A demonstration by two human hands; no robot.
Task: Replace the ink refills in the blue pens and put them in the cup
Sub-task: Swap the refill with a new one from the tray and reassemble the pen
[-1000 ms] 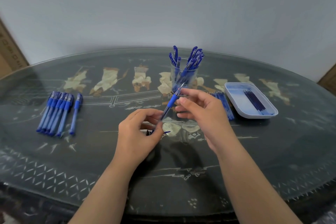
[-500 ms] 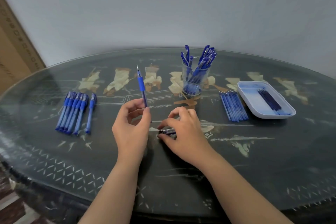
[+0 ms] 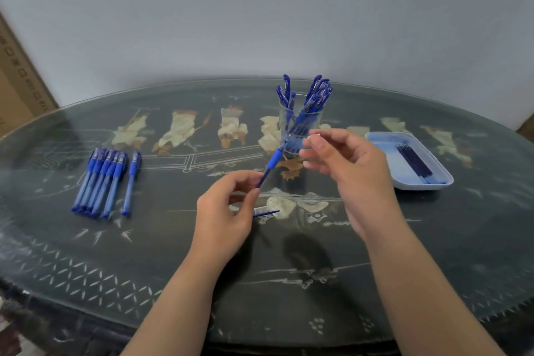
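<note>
Left hand (image 3: pixel 225 217) pinching blue pen (image 3: pixel 273 160) low down, right hand (image 3: pixel 352 165) loosely curled near its tip, grip unclear.

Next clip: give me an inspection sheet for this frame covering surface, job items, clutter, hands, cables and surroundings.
Surface: dark oval table, pale inlay, glossy top.
Job's things: clear cup full of blue pens; row of blue pens at left, one slightly apart; white tray holding dark refills; one pen held in the air.
Clutter: small blue part on the table by the left hand, type unclear.
Hands: left hand pinches the pen's lower end; right hand hovers near the cup, fingers curled, grip unclear.
Cables: nothing seen.
Surroundings: plain wall; cardboard box at far left.
</note>
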